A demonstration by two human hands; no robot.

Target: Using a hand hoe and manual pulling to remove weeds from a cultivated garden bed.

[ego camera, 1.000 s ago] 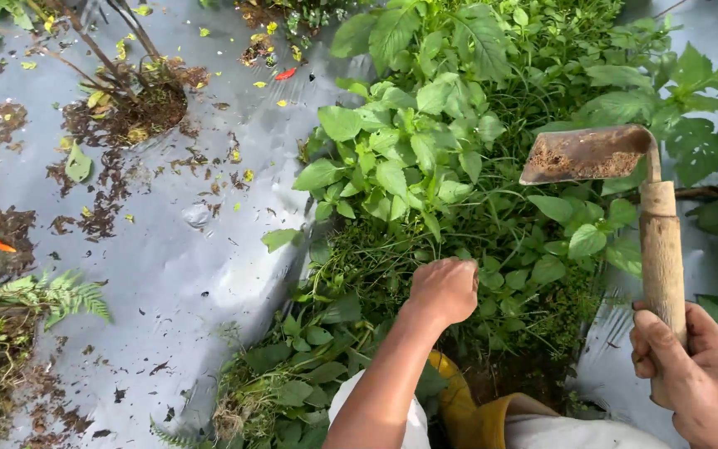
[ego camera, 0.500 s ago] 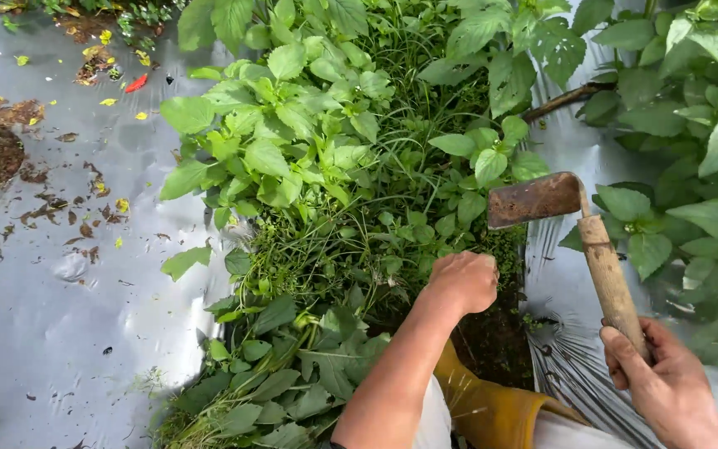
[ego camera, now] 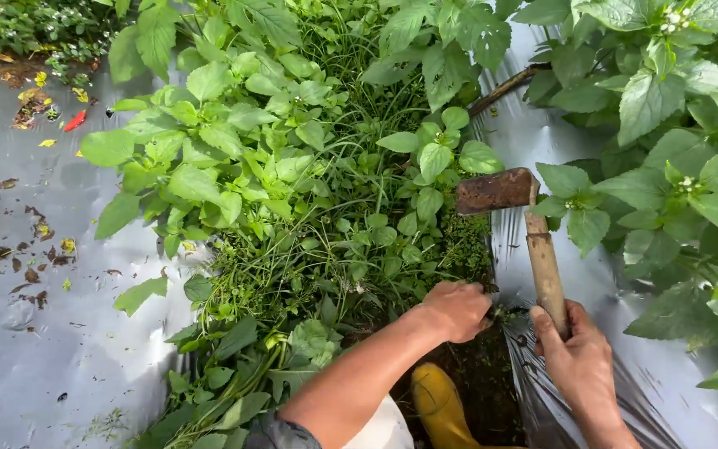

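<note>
My left hand (ego camera: 457, 309) is closed as a fist on a clump of low green weeds (ego camera: 425, 249) at the near end of the weedy strip. My right hand (ego camera: 579, 359) grips the wooden handle of a small hoe (ego camera: 542, 258); its rusty flat blade (ego camera: 496, 191) is raised just above the weeds, pointing left. A dense band of broad-leaved plants and grass (ego camera: 276, 166) runs away from me between two sheets of silver plastic mulch (ego camera: 43, 333).
A yellow rubber boot (ego camera: 438, 403) stands on dark bare soil under my arms. Silver mulch (ego camera: 542, 141) also lies on the right, partly covered by leafy plants (ego camera: 666, 191). Fallen leaves and dirt crumbs (ego camera: 10, 258) dot the left sheet.
The view has shifted right and closer along the weedy strip. My left hand has gone lower into the weeds, and the hoe has come nearer to it.
</note>
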